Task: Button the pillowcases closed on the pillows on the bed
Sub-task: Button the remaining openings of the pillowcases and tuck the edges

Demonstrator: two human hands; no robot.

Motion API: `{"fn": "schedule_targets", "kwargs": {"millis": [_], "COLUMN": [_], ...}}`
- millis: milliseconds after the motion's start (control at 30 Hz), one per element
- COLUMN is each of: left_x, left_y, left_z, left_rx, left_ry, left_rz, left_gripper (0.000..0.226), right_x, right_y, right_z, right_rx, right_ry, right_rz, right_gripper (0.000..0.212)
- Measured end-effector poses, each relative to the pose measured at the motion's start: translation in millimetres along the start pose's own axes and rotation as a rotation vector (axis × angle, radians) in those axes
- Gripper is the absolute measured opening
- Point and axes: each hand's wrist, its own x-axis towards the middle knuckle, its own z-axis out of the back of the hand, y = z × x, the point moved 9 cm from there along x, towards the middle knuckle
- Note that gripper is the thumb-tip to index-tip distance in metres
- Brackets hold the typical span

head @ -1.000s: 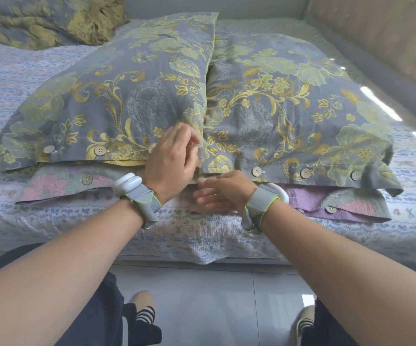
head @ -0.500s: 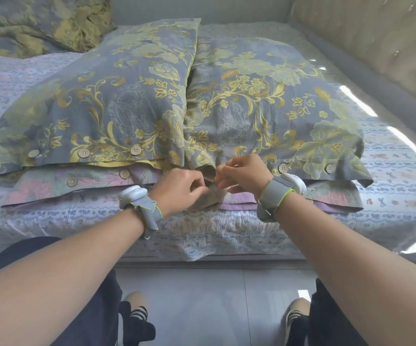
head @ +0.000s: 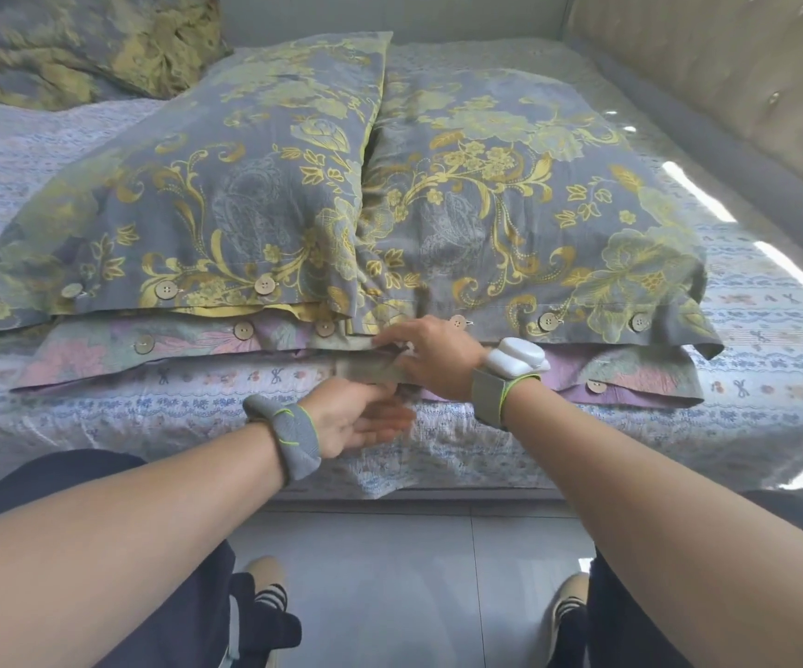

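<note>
Two grey pillows with gold flowers lie side by side, the left pillow (head: 207,200) and the right pillow (head: 510,195), each with wooden buttons along the near hem. Under them lie a left pastel pillowcase (head: 101,349) and a right purple pillowcase (head: 631,373). The lower right case's greenish flap (head: 366,371) sticks out at the middle. My right hand (head: 433,354) pinches this flap from above. My left hand (head: 356,417) is palm up just below it, thumb on the flap's edge, fingers underneath. The button there is hidden by my hands.
A crumpled grey-gold duvet (head: 86,45) lies at the far left of the bed. A padded headboard (head: 727,74) runs along the right. The patterned bedsheet (head: 438,455) hangs over the near edge above a tiled floor (head: 414,571), where my feet stand.
Both hands came down from the upper pillows' seam to the lower pillowcase's flap. My left hand has turned palm up and dropped under the flap; my right hand has spread along its top edge.
</note>
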Motion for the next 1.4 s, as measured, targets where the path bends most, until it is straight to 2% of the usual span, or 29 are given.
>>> {"fn": "schedule_targets", "kwargs": {"millis": [133,233,333,400,467,533,600,667,700,767,833,933,1033,1167,1267,1400], "left_x": [1,1,-1,-4,-7,-9,-6,-4,-3,-2,2,5,5,5,6,7], "left_y": [-11,-19,-27,-33,-39,-43,-34,-11,0,12,8,-2,-3,-1,-1,-16], "left_z": [3,6,7,7,6,2,-6,-19,-25,-28,-24,-17,-21,-27,-22,-13], "left_rx": [-0.156,-0.125,-0.075,-0.028,0.034,0.121,0.206,0.263,0.257,0.130,-0.044,-0.142,-0.163,-0.113,-0.160,-0.200], "left_ry": [-0.046,-0.091,-0.145,-0.181,-0.213,-0.218,-0.137,0.021,0.083,0.100,0.021,-0.067,-0.075,-0.049,-0.104,-0.228], "left_rz": [-0.083,-0.180,-0.261,-0.319,-0.390,-0.426,-0.331,-0.123,-0.033,0.052,0.035,-0.045,-0.056,-0.017,-0.004,-0.199], "left_gripper": [0.013,0.007,0.015,0.025,0.025,0.013,0.013,0.021,0.024,0.024,0.021,0.015,0.015,0.018,0.015,0.011], "right_x": [-2,-5,-10,-12,-13,-12,-10,-11,-13,-15,-17,-19,-21,-21,-21,-18], "right_y": [-9,-19,-24,-24,-26,-25,-28,-36,-40,-43,-42,-41,-42,-44,-43,-41], "right_z": [21,26,25,17,9,13,22,31,35,38,41,49,56,55,53,53], "right_rx": [0.074,0.065,0.048,-0.078,-0.227,-0.266,-0.248,-0.194,-0.154,-0.086,-0.081,-0.152,-0.135,0.038,0.055,0.027], "right_ry": [-0.026,-0.001,-0.003,-0.013,-0.047,-0.132,-0.177,-0.178,-0.181,-0.185,-0.185,-0.216,-0.243,-0.189,-0.167,-0.143], "right_rz": [-0.003,-0.016,-0.019,-0.016,-0.057,-0.087,-0.128,-0.193,-0.223,-0.254,-0.262,-0.277,-0.291,-0.322,-0.326,-0.295], "right_gripper": [0.043,0.031,0.024,0.037,0.048,0.032,0.018,0.020,0.021,0.022,0.019,0.015,0.011,0.010,0.009,0.010]}}
